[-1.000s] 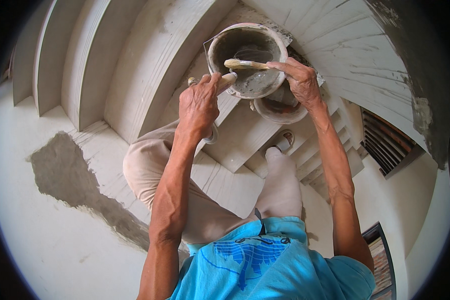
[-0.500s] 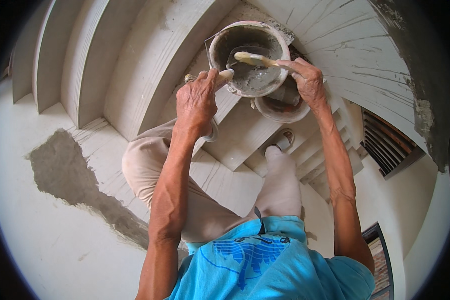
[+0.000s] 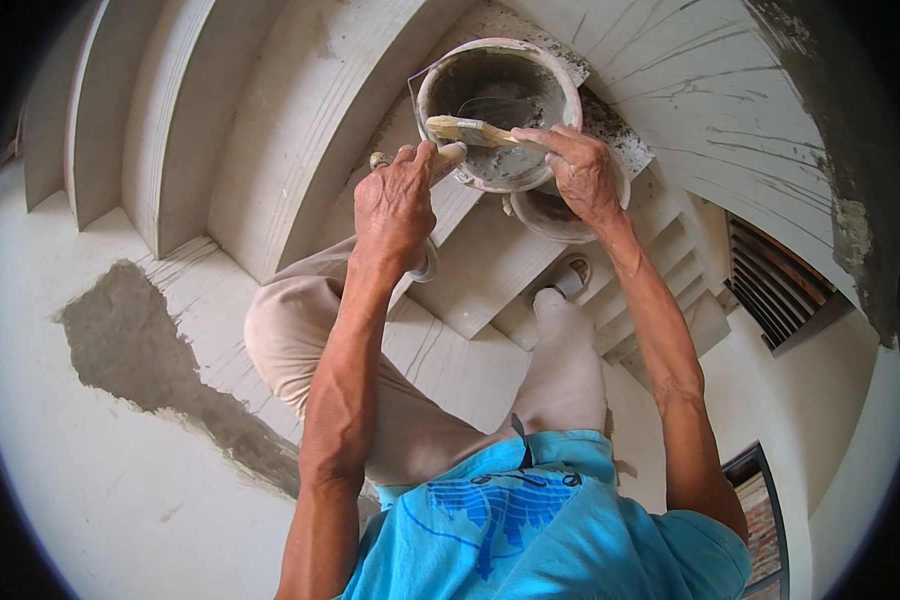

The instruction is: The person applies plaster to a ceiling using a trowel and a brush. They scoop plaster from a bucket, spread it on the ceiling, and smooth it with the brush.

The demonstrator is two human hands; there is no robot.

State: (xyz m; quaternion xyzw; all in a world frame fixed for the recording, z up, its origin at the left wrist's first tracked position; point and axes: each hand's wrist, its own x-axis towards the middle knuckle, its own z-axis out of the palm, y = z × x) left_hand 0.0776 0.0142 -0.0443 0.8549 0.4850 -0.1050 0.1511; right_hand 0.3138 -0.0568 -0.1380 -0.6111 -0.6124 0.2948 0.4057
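Note:
My right hand [image 3: 582,175] pinches a flat paintbrush [image 3: 460,129] by its handle end, and the pale bristle end points left. The brush is over the near part of a round, mortar-smeared bucket [image 3: 572,110] with wet grey contents. My left hand [image 3: 394,208] is closed round a pale, rounded tool handle [image 3: 452,156] just left of the bucket's near rim. Most of that tool is hidden by the fingers, so its kind is unclear. The brush is close above the handle's end; whether they touch I cannot tell.
A second, smaller bucket [image 3: 560,226] stands partly under the right hand. Concrete steps [image 3: 300,130] rise to the left, and more descend at the right. A grey mortar patch [image 3: 130,335] marks the pale wall at left. A dark slatted opening [image 3: 775,280] is on the right.
My right hand and the brush have moved left, bringing the bristles over toward the handle in my left hand. The left hand has stayed nearly in place.

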